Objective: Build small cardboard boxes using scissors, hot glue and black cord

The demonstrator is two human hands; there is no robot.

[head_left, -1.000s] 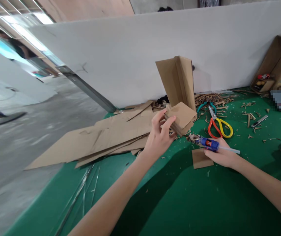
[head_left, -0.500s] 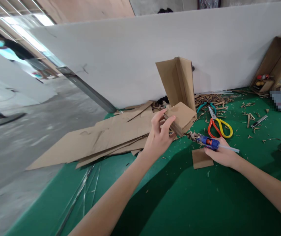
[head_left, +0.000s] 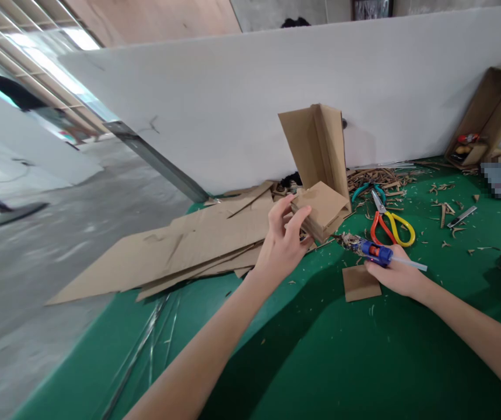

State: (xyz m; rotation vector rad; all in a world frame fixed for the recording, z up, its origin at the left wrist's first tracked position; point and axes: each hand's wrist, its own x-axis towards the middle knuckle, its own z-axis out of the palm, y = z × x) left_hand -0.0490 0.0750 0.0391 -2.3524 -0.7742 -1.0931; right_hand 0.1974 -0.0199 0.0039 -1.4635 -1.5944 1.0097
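Observation:
My left hand (head_left: 286,234) grips a small cardboard box (head_left: 324,205) by its left side, fingers on top and along the edge. Behind it stands a tall folded cardboard piece (head_left: 316,143), its base partly hidden by the box. In my right hand (head_left: 397,273) is a blue hot glue gun (head_left: 376,253) with a clear glue stick poking out of its rear. The nozzle, crusted with glue and cardboard bits, points left toward the lower edge of the box. A small cardboard square (head_left: 361,283) lies on the green table just below the glue gun.
Scissors (head_left: 388,220) with red and yellow handles lie beyond my right hand, touching teal-handled pliers (head_left: 368,189). A utility knife (head_left: 461,216) and cardboard scraps (head_left: 386,178) are scattered to the right. Large cardboard sheets (head_left: 206,233) overhang the table's left side. A white partition (head_left: 233,105) stands behind.
Both hands, the box and the glue gun stay almost where they were. In the background at left, a person has moved further left.

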